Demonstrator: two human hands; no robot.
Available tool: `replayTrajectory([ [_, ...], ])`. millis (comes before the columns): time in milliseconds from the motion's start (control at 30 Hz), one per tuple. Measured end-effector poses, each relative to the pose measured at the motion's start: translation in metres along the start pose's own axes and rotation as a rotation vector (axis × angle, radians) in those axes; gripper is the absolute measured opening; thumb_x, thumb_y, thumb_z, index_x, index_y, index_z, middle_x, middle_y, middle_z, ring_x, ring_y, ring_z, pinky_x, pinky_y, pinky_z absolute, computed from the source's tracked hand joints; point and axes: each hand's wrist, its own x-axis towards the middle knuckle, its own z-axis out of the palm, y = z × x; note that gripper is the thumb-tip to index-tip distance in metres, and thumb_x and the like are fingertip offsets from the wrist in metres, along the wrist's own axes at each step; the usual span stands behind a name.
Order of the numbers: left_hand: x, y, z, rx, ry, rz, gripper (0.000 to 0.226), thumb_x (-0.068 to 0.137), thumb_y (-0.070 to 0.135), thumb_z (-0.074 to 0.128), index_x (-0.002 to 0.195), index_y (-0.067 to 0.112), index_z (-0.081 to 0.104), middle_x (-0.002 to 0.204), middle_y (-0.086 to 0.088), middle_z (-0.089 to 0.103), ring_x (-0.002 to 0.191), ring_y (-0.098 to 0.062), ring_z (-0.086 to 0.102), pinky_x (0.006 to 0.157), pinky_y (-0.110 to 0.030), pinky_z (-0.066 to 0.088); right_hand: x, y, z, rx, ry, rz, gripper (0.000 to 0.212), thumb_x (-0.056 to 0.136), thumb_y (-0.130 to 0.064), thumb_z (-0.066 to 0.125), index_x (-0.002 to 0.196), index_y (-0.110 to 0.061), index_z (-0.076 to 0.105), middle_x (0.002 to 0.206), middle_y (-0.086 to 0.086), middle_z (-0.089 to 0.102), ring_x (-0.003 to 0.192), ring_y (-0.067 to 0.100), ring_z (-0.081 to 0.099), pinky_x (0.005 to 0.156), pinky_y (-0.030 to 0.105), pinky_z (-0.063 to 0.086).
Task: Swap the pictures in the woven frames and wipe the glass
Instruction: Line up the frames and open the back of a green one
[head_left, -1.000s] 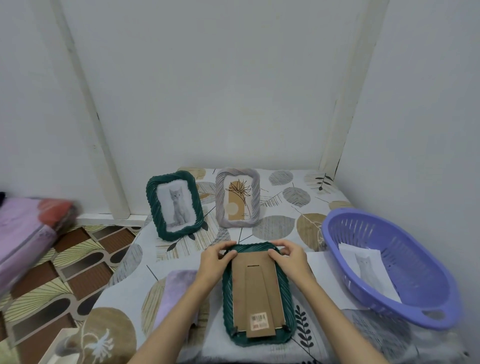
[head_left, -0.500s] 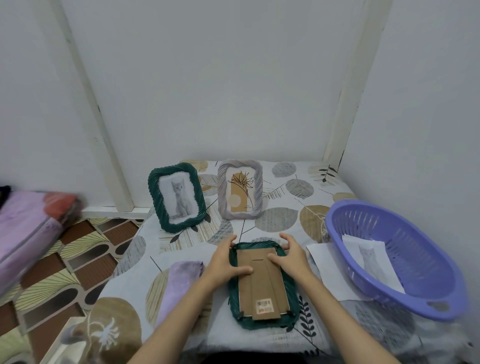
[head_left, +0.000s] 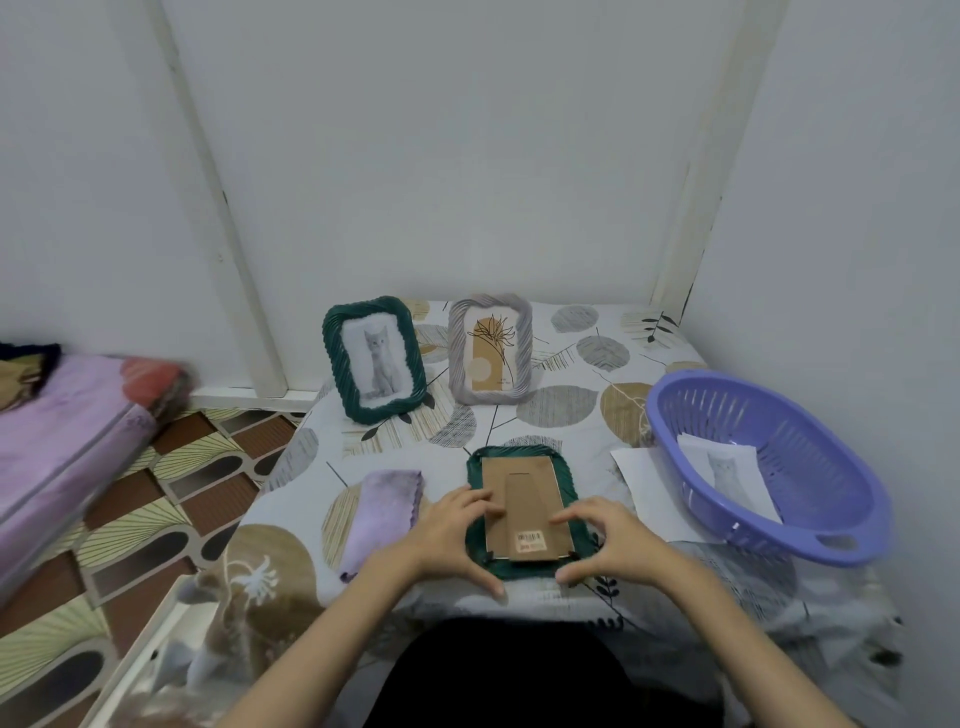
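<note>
A dark green woven frame (head_left: 524, 564) lies face down on the table, its brown cardboard back (head_left: 522, 499) with a barcode sticker facing up. My left hand (head_left: 452, 535) rests on its near left side, fingers on the cardboard and thumb at the near rim. My right hand (head_left: 608, 538) curves over its near right corner, fingers spread. A second green woven frame (head_left: 332, 353) with a grey kitten picture stands at the back. Beside it stands a grey woven frame (head_left: 524, 332) with a plant drawing. A folded lilac cloth (head_left: 382, 512) lies left of the flat frame.
A purple plastic basket (head_left: 810, 535) at the right holds a kitten print (head_left: 727, 475). A white sheet (head_left: 644, 488) lies partly under it. The leaf-patterned tablecloth (head_left: 561, 415) covers the table, with walls close behind and to the right. A pink mattress (head_left: 57, 431) is at the left.
Both hands have slid from the far end of the flat frame down to its near corners. The camera has tilted, so the table sits lower in view.
</note>
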Motion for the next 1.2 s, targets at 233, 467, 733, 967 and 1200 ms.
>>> replayTrajectory([
  [233, -0.022, 0.004, 0.008, -0.113, 0.209, 0.034, 0.056, 0.063, 0.039, 0.08, 0.112, 0.017, 0.063, 0.135, 0.002, 0.049, 0.12, -0.002, 0.038, 0.1, -0.01, 0.022, -0.006, 0.0, 0.023, -0.043, 0.222, -0.031, 0.045, 0.062, -0.035, 0.08, 0.102, -0.032, 0.06, 0.121, -0.002, 0.055, 0.122, 0.019, 0.041, 0.1, 0.031, 0.036],
  [467, -0.027, 0.006, 0.014, -0.194, 0.247, 0.005, 0.032, 0.07, 0.029, 0.077, 0.093, 0.011, 0.067, 0.12, -0.003, 0.061, 0.114, 0.002, 0.043, 0.089, -0.005, 0.027, -0.017, 0.001, 0.031, 0.003, 0.291, -0.037, 0.031, 0.068, -0.025, 0.078, 0.083, -0.036, 0.053, 0.135, 0.002, 0.05, 0.126, 0.017, 0.038, 0.101, 0.029, 0.031],
  [733, -0.025, 0.01, 0.016, -0.227, 0.213, -0.01, 0.027, 0.073, 0.021, 0.075, 0.095, 0.007, 0.066, 0.114, 0.004, 0.048, 0.112, -0.007, 0.043, 0.093, -0.012, 0.025, -0.012, 0.005, 0.031, 0.101, 0.33, -0.012, 0.039, 0.058, -0.019, 0.085, 0.07, -0.041, 0.055, 0.13, 0.006, 0.055, 0.121, 0.02, 0.046, 0.093, 0.022, 0.033],
  [967, -0.025, 0.01, 0.015, -0.195, 0.186, 0.012, 0.018, 0.077, 0.021, 0.071, 0.091, 0.011, 0.067, 0.118, -0.001, 0.048, 0.118, -0.012, 0.042, 0.094, -0.015, 0.024, -0.01, 0.011, 0.032, 0.113, 0.328, -0.024, 0.035, 0.056, -0.025, 0.085, 0.062, -0.05, 0.061, 0.126, 0.004, 0.058, 0.12, 0.016, 0.045, 0.088, 0.02, 0.031],
  [1200, -0.021, 0.006, 0.013, -0.212, 0.137, 0.011, 0.016, 0.076, 0.028, 0.072, 0.089, 0.022, 0.063, 0.118, -0.001, 0.048, 0.114, -0.01, 0.043, 0.104, -0.025, 0.032, -0.01, 0.01, 0.03, 0.094, 0.291, -0.055, 0.025, 0.056, -0.039, 0.082, 0.063, -0.049, 0.061, 0.113, -0.005, 0.059, 0.118, 0.011, 0.043, 0.09, 0.023, 0.032],
])
